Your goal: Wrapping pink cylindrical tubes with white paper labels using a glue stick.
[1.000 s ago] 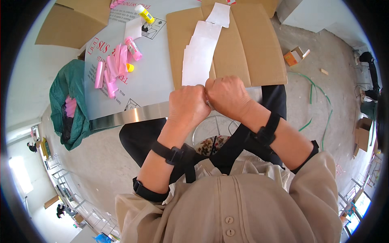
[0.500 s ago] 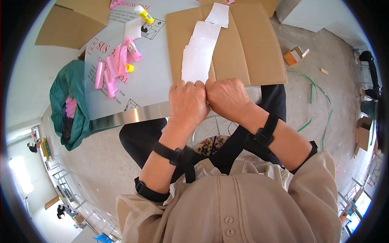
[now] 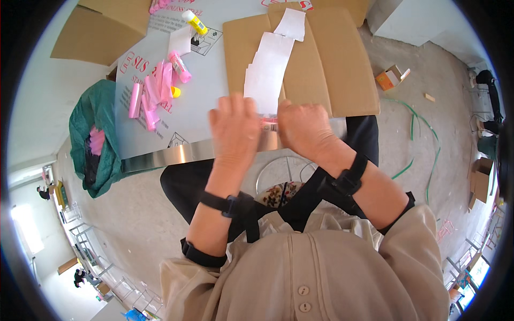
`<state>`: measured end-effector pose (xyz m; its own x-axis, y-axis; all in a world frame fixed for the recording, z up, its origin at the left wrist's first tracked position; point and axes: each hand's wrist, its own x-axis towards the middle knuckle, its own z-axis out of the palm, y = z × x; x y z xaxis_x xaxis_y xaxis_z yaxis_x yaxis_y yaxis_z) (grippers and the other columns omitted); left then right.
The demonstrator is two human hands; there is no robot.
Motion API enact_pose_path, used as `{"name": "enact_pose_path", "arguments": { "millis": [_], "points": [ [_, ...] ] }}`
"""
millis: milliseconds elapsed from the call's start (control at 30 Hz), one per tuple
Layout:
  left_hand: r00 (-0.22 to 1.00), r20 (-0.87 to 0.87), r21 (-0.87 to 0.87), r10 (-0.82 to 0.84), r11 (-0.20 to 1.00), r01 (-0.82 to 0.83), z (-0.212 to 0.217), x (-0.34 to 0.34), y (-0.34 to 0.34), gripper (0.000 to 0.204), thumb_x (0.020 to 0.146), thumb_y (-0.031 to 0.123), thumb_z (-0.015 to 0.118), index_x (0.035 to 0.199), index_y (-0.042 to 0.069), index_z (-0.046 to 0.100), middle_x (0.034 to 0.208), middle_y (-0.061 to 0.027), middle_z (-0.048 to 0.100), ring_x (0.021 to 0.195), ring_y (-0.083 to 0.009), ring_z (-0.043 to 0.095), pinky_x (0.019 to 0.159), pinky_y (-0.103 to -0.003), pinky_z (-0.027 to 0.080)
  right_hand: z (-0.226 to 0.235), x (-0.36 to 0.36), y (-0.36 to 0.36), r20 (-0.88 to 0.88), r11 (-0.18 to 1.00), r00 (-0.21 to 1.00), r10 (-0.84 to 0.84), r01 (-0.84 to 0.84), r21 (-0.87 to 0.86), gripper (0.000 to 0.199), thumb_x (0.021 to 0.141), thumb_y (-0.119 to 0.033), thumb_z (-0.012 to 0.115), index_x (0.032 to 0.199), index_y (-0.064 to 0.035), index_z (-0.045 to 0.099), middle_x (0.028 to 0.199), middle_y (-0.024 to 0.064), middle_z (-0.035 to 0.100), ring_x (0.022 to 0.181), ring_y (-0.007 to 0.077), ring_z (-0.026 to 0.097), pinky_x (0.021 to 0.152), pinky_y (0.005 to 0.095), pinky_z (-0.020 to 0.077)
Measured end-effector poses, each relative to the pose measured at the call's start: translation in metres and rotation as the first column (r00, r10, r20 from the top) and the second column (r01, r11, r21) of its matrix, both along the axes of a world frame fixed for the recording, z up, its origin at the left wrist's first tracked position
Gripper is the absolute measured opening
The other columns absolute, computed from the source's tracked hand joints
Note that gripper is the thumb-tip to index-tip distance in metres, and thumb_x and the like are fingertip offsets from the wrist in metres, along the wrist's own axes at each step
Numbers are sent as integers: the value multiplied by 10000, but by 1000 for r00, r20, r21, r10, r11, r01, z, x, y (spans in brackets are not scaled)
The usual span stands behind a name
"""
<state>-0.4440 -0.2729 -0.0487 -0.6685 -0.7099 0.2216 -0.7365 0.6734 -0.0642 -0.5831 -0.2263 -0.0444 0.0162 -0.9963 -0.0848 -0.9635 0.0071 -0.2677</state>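
Left hand (image 3: 234, 134), fingers spread, and right hand (image 3: 305, 128), curled, meet on a small pink object (image 3: 269, 122) pinched between them at the desk (image 3: 214, 96) edge, just below the white paper strip (image 3: 267, 69) on flat brown cardboard (image 3: 342, 69), loose pink tubes (image 3: 155, 88) lying leftward.

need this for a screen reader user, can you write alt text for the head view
Seen from above, a person's left hand and right hand meet over a small pink object at the edge of a table. Behind them lie a strip of white paper slips on flat cardboard, and pink tubes.
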Motion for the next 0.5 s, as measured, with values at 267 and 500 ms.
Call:
{"name": "enact_pose_path", "arguments": {
  "millis": [267, 500],
  "points": [
    [445, -490, 863, 750, 491, 123, 1, -7, 35, 190, 803, 157, 631, 841, -18, 567, 733, -61, 561, 613, -145, 516, 537, -279, 424, -5, -8, -7, 21, 986, 990, -137, 138, -88, 122, 707, -121, 588, 724, -24, 516, 608, 144, 606, 580, 298, 635, 528, 379, 505],
    [-24, -343, 887, 939, 332, 322, 0, -41, 31, 256, 829, 249, 642, 850, -1, 589, 718, -42, 557, 574, -117, 491, 483, -245, 373, -17, 4, -13, -99, 972, 983, -155, 134, -194, 135, 713, -151, 599, 721, -57, 502, 579, 72, 594, 541, 204, 629, 463, 312, 482]
  ]
}}
